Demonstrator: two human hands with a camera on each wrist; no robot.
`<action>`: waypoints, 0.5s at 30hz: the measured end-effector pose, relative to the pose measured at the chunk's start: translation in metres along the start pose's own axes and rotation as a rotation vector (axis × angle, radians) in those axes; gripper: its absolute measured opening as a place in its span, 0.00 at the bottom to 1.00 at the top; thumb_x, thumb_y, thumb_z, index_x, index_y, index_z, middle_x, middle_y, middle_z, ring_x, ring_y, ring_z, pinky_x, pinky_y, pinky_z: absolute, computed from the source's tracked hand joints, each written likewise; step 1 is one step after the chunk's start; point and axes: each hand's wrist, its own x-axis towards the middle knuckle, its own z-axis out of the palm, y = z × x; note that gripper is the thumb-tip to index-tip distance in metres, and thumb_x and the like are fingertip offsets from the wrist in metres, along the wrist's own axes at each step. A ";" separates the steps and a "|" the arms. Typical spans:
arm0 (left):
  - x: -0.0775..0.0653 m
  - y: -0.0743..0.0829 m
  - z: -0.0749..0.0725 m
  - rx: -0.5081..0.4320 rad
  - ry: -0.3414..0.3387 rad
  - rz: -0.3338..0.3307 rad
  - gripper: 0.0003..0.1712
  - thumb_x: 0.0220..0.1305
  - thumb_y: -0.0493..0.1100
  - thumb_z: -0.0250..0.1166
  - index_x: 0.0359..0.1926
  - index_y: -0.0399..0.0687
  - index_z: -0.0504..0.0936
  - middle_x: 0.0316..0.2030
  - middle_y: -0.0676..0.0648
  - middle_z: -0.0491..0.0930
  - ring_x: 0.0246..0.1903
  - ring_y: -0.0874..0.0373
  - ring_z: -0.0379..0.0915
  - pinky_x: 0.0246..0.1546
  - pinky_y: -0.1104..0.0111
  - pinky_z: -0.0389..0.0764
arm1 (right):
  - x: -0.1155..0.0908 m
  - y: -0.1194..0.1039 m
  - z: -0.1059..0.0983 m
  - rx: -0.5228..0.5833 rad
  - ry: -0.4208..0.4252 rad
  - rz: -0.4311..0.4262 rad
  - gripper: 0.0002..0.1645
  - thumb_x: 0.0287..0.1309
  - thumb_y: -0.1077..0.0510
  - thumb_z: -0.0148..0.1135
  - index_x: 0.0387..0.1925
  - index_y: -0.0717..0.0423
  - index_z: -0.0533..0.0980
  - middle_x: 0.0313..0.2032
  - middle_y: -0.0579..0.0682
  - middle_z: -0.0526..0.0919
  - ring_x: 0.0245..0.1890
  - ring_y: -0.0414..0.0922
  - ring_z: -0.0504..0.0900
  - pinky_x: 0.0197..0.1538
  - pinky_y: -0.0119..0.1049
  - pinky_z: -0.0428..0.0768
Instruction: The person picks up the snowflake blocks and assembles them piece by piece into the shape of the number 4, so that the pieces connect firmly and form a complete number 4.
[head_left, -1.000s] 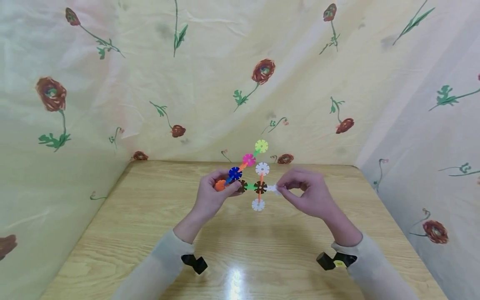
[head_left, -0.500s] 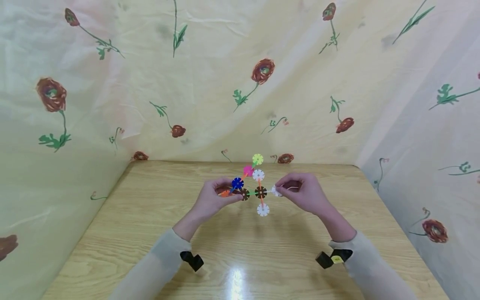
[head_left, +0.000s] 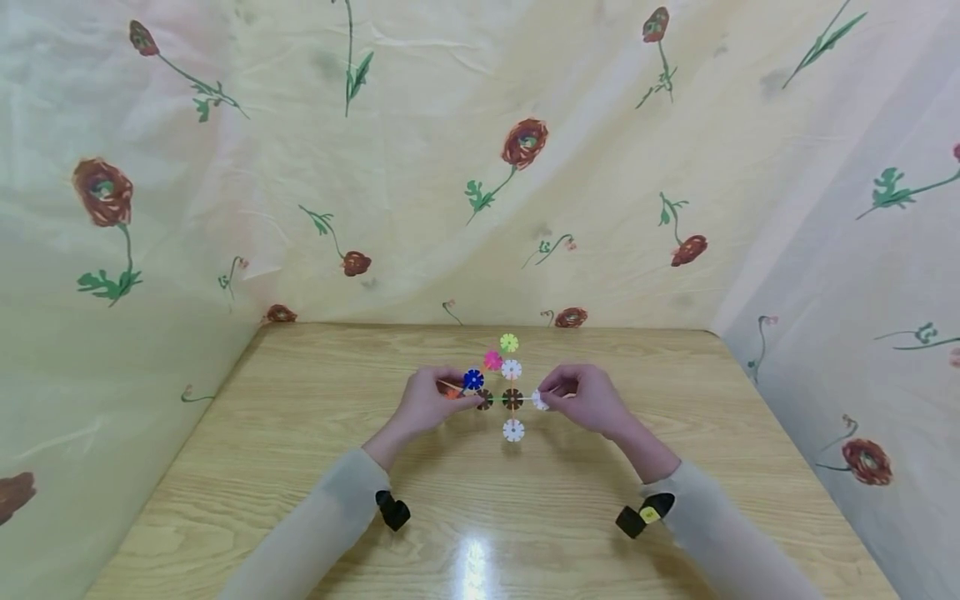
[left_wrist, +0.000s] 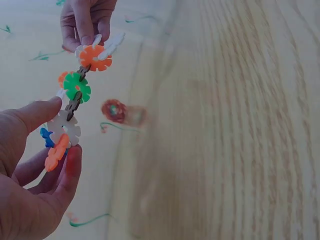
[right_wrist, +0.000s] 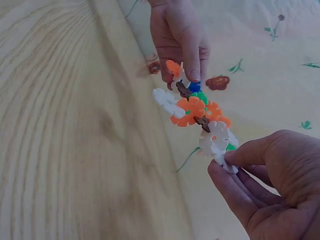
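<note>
A joined figure of notched plastic snowflake discs is held between both hands, low over the wooden table. Its middle is a dark brown disc (head_left: 512,399), with a white disc (head_left: 513,430) below and another above. A diagonal arm runs from a blue disc (head_left: 473,380) through a pink disc (head_left: 492,360) to a yellow-green disc (head_left: 509,342). My left hand (head_left: 427,402) pinches the left end, where a white disc (left_wrist: 71,131) sits between thumb and fingers. With thumb and fingertips, my right hand (head_left: 588,400) pinches the white disc (right_wrist: 226,161) at the right end.
The wood-grain table (head_left: 300,500) spreads under both arms. Behind it and along both sides hangs a cream cloth (head_left: 420,167) printed with red flowers. Each sleeved wrist carries a small black camera (head_left: 637,521).
Both hands have lowered the disc figure toward the table. The right hand has also shifted left, and the yellow-green tip has dropped. Both hands keep their pinch.
</note>
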 end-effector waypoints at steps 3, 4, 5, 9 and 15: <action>0.005 -0.007 0.004 0.018 -0.005 -0.011 0.27 0.60 0.51 0.82 0.56 0.43 0.88 0.49 0.45 0.88 0.43 0.56 0.83 0.45 0.64 0.88 | 0.003 0.008 0.005 -0.030 -0.012 0.025 0.02 0.63 0.64 0.73 0.38 0.58 0.87 0.34 0.53 0.91 0.33 0.43 0.88 0.33 0.30 0.84; 0.007 -0.010 0.005 0.023 -0.008 -0.012 0.27 0.60 0.51 0.82 0.55 0.43 0.88 0.49 0.45 0.88 0.43 0.56 0.83 0.45 0.64 0.88 | 0.004 0.010 0.006 -0.041 -0.015 0.030 0.02 0.63 0.64 0.73 0.38 0.58 0.87 0.33 0.53 0.91 0.32 0.43 0.87 0.33 0.30 0.84; 0.008 -0.012 0.006 0.028 -0.012 -0.012 0.26 0.60 0.51 0.81 0.55 0.43 0.88 0.49 0.45 0.88 0.42 0.56 0.83 0.45 0.64 0.88 | 0.004 0.012 0.007 -0.054 -0.018 0.031 0.02 0.63 0.64 0.73 0.38 0.58 0.87 0.33 0.52 0.90 0.32 0.43 0.86 0.33 0.29 0.83; 0.012 -0.019 0.009 0.046 -0.028 -0.012 0.26 0.60 0.49 0.81 0.54 0.40 0.88 0.46 0.45 0.88 0.41 0.56 0.83 0.43 0.65 0.88 | 0.007 0.019 0.012 -0.098 -0.028 0.030 0.02 0.62 0.64 0.73 0.37 0.56 0.87 0.31 0.50 0.89 0.31 0.42 0.84 0.33 0.28 0.82; 0.016 -0.029 0.015 0.090 -0.049 -0.017 0.25 0.60 0.49 0.81 0.54 0.40 0.87 0.44 0.46 0.87 0.41 0.57 0.81 0.42 0.67 0.87 | 0.008 0.026 0.017 -0.132 -0.039 0.031 0.03 0.61 0.64 0.73 0.36 0.55 0.87 0.32 0.48 0.89 0.32 0.41 0.83 0.34 0.28 0.82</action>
